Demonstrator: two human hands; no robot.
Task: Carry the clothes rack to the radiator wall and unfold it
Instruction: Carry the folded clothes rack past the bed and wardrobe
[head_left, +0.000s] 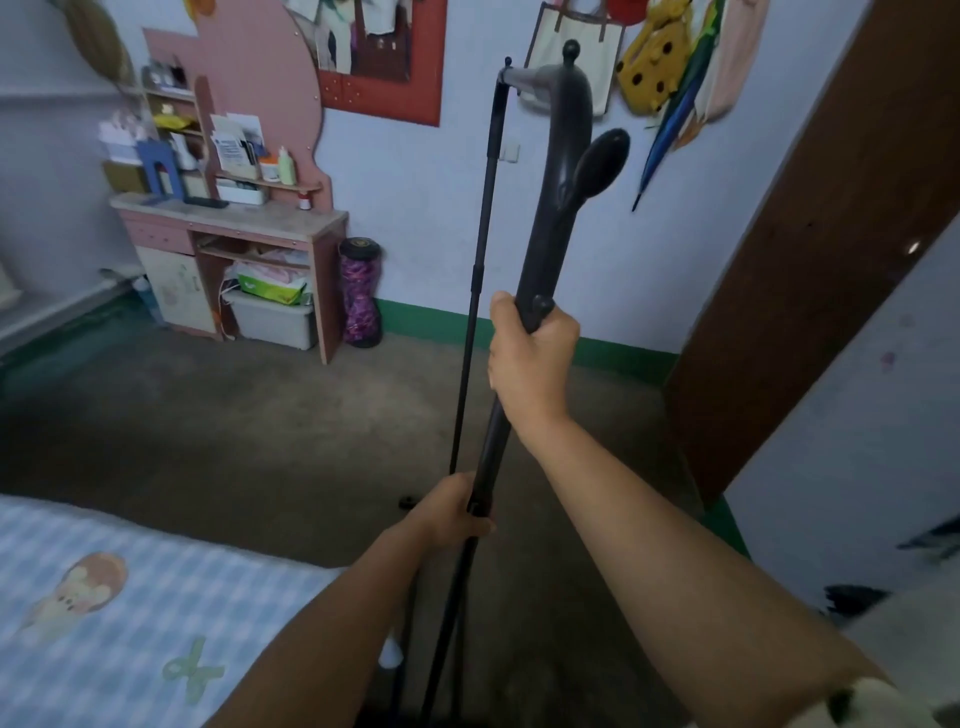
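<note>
The folded black clothes rack (553, 208) stands nearly upright in front of me, its thick bundled bars topped by a round knob. A thin black rod (480, 234) runs parallel on its left, joined at the top. My right hand (530, 353) grips the thick bundle about halfway up. Lower down, my left hand (457, 512) holds the bars where the thin rod meets them. The rack's lower legs run down out of view between my forearms.
A pink desk (228, 223) with shelves stands against the far wall at left, with a purple roller (360, 291) beside it. A brown door (810, 249) is open on the right. A blue checked bed (104, 613) lies at lower left. Bags and an umbrella (670, 130) hang on the wall.
</note>
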